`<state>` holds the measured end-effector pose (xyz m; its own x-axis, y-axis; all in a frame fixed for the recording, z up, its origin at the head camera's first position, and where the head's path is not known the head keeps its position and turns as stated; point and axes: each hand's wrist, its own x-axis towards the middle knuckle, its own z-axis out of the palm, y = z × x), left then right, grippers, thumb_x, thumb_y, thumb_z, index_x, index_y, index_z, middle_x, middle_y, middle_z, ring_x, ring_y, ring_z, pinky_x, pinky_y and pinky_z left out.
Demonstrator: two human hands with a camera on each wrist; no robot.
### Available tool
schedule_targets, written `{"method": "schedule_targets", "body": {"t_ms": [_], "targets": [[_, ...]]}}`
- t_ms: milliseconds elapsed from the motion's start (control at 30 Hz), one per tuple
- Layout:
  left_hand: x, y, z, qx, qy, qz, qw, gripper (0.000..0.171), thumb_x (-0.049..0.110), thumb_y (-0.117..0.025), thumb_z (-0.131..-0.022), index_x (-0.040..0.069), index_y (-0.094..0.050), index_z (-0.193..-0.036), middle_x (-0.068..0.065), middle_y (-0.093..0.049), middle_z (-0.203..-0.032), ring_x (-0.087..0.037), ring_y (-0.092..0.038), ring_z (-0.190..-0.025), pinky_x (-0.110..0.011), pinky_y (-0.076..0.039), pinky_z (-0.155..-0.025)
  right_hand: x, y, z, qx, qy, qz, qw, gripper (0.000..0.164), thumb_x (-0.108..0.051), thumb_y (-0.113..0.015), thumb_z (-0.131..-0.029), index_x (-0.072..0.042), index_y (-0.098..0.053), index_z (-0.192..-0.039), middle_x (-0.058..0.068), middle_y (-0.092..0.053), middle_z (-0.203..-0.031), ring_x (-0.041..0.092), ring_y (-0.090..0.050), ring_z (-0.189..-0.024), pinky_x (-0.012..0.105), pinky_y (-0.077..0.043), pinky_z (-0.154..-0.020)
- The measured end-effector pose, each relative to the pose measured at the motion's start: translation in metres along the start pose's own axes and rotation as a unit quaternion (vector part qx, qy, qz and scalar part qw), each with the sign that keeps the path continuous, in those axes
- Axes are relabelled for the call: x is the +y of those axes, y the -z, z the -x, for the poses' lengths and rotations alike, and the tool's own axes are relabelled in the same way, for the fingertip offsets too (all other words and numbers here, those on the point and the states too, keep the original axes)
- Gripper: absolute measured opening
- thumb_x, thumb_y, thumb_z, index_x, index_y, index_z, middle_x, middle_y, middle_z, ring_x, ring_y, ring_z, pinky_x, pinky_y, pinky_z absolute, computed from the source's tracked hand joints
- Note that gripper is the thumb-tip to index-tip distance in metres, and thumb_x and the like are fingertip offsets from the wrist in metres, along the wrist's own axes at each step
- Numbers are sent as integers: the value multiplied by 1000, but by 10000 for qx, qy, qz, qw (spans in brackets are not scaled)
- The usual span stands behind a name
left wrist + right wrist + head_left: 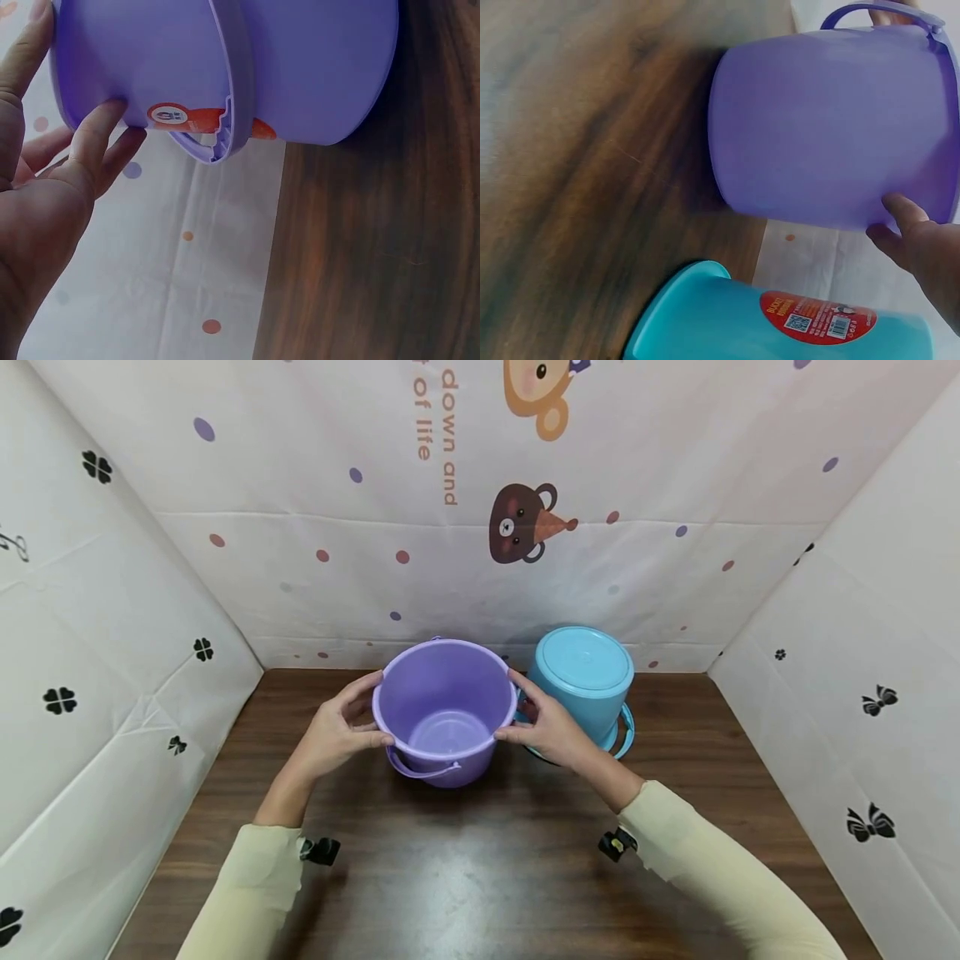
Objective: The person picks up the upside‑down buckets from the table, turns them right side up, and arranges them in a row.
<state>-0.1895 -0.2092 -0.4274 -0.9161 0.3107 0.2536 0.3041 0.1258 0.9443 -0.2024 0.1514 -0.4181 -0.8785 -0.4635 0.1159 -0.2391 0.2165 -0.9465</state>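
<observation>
A purple bucket [444, 681] is held upright between both hands, its mouth facing up and its inside bare. My left hand [337, 735] grips its left side, thumb at the near rim and fingers spread along the outer wall. On the opposite side my right hand [551, 731] holds the rim likewise, fingertips pressed to the wall. The purple handle [420, 772] hangs down at the front left. In the left wrist view, a red-orange label [196, 118] shows on the bucket's side, partly behind the handle. Close over the wooden table, the bucket's base casts a shadow.
An upside-down light blue bucket [585, 664] stands right beside the right hand, its handle [627, 731] low at its right. It bears a red label [817, 317]. Patterned white sheets [450, 585] enclose the dark wooden table [450, 877] at the back and sides.
</observation>
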Motion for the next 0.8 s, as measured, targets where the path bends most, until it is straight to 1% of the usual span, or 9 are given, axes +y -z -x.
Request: {"method": "schedule_targets", "body": {"t_ms": [100, 200, 267, 400, 567, 700, 800], "targets": [[0, 1, -7, 6, 88, -27, 10000, 98, -8, -87, -75, 4, -38, -158, -19, -39, -161, -45, -58, -128, -24, -57, -93, -1, 1, -6, 49, -67, 156, 9998, 99, -9, -81, -89, -11, -18, -166, 15, -24, -170, 38, -44, -146, 25, -56, -96], [-1, 3, -14, -25, 166, -15, 9999, 97, -8, -86, -76, 4, -37, -159, -19, -39, -161, -47, -56, -128, -23, -58, -92, -1, 3, -12, 133, -175, 260, 9994, 97, -12, -80, -90, -12, -19, -166, 17, -29, -168, 39, -48, -143, 23, -57, -90], [-2, 5, -18, -46, 196, 4, 9998, 97, -9, -85, -76, 4, -36, -159, -18, -37, -162, -48, -54, -131, -22, -57, -92, -1, 3, -16, 178, -274, 274, 9991, 97, -13, -80, -91, -13, -19, -166, 16, -27, -168, 39, -48, -143, 25, -58, -90], [-3, 8, -27, -36, 186, -81, 9998, 97, -10, -85, -76, 2, -36, -159, -19, -37, -163, -49, -51, -135, -19, -56, -92, 0, 3, -23, 271, -410, 273, 9984, 97, -15, -80, -92, -14, -18, -166, 14, -23, -170, 38, -41, -148, 35, -57, -98], [-4, 11, -37, -12, 297, -446, 9986, 94, -2, -87, -78, 4, -39, -158, -18, -41, -161, -45, -52, -136, -18, -56, -91, -1, 3, -28, 453, -476, 482, 9967, 96, -22, -80, -93, -14, -19, -166, 12, -24, -170, 35, -43, -148, 47, -53, -106], [-4, 15, -42, 13, 496, -770, 9958, 92, 7, -89, -80, 8, -40, -158, -16, -42, -161, -42, -54, -136, -17, -56, -88, -2, 3, -31, 513, -612, 502, 9955, 95, -28, -79, -93, -15, -19, -166, 11, -22, -171, 33, -39, -150, 48, -49, -111], [-3, 16, -46, -30, 670, -832, 9943, 92, 13, -88, -83, 10, -38, -160, -15, -41, -162, -41, -54, -137, -17, -55, -87, -2, 4, -34, 528, -687, 339, 9957, 95, -27, -78, -94, -15, -18, -166, 11, -21, -171, 32, -38, -151, 47, -47, -113]]}}
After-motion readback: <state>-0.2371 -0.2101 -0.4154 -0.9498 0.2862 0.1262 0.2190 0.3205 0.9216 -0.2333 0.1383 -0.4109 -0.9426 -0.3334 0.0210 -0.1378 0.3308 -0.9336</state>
